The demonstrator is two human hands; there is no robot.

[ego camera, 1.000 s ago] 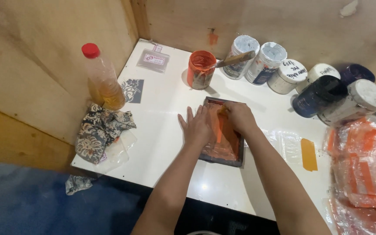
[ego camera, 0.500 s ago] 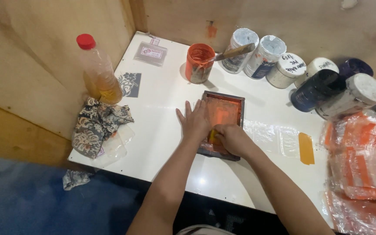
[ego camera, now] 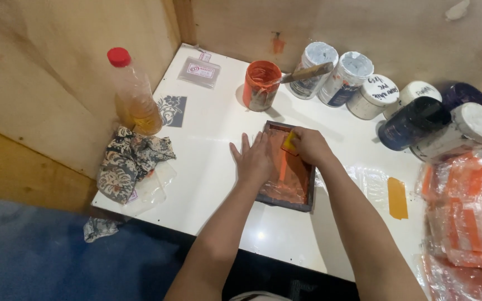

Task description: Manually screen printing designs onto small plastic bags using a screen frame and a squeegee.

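The small dark-framed printing screen coated in orange ink [ego camera: 287, 170] lies flat on the white table [ego camera: 218, 128]. Left hand [ego camera: 254, 159], grip open, presses its left edge. Right hand [ego camera: 309, 146] grips closed on what appears to be a small yellow squeegee [ego camera: 289, 141] at the far end.

- A small rectangular screen frame [ego camera: 287, 167] with a dark border is lying flat on the white table, its long side running away from the viewer. Its mesh is being covered by a wet orange ink film, glossy toward the near end.
- A small yellow squeegee [ego camera: 290, 141] is being held at the frame's far end, tilted onto the mesh, and is partly hidden by fingers.
- The frame's left edge is being pressed down under a flat palm.
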